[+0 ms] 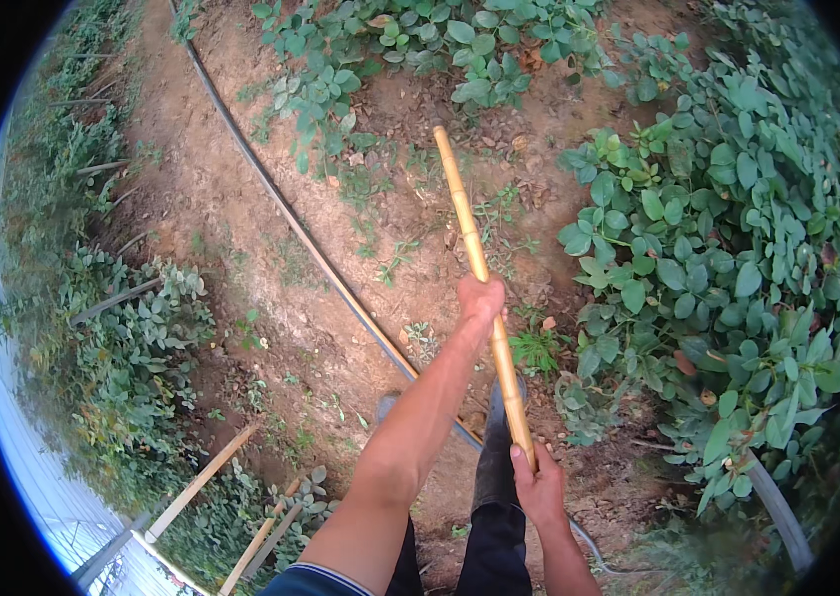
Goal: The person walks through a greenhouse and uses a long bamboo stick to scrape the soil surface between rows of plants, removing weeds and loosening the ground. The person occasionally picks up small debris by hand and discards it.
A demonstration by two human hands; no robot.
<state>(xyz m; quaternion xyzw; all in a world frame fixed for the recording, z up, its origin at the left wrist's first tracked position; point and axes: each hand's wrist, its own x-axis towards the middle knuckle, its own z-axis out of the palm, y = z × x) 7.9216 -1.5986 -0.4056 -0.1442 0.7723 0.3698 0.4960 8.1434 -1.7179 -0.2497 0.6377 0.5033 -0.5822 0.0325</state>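
Note:
A yellow bamboo pole [470, 232] with dark rings at its joints slants across the middle of the view. Around its mid-length, my left hand [482, 296] is closed in a fist. Lower down, my right hand [541, 477] grips the near end, its thumb lying along the cane. The far tip of the pole points away from me over bare soil and dry leaves; whether it touches the ground I cannot tell. Part of the shaft passes above my dark boot [498, 447].
A black hose [271, 190] runs diagonally over the brown soil [241, 246] and passes under my left arm. Dense leafy bushes [695, 246] crowd the right, with more plants [476, 45] ahead. Along the left, wooden stakes [200, 483] lean among other bushes [129, 350]. Small weeds [537, 349] dot the ground.

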